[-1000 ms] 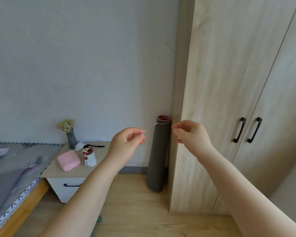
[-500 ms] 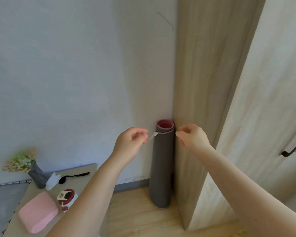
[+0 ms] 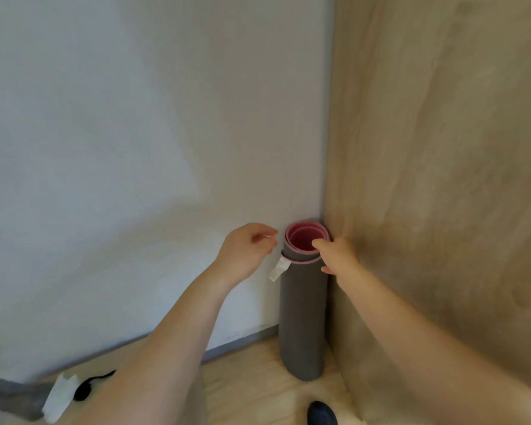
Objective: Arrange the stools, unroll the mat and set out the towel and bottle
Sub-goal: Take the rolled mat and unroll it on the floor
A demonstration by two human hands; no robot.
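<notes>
wardrobe (image 3: 442,179) = my landmark, tall wood side panel | rolled mat (image 3: 302,317) upright on the floor, jammed in the corner right against the wardrobe | my right hand (image 3: 337,256) grip wrapped round the mat's top rim | left hand (image 3: 246,250) just beside it, fingers loosely curled, holding nothing | little white tag (image 3: 279,269) hanging off the mat

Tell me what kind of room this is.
Probably a bedroom corner: a rolled yoga mat stands on a wooden floor between a plain wall and a tall wood-grain wardrobe.
</notes>
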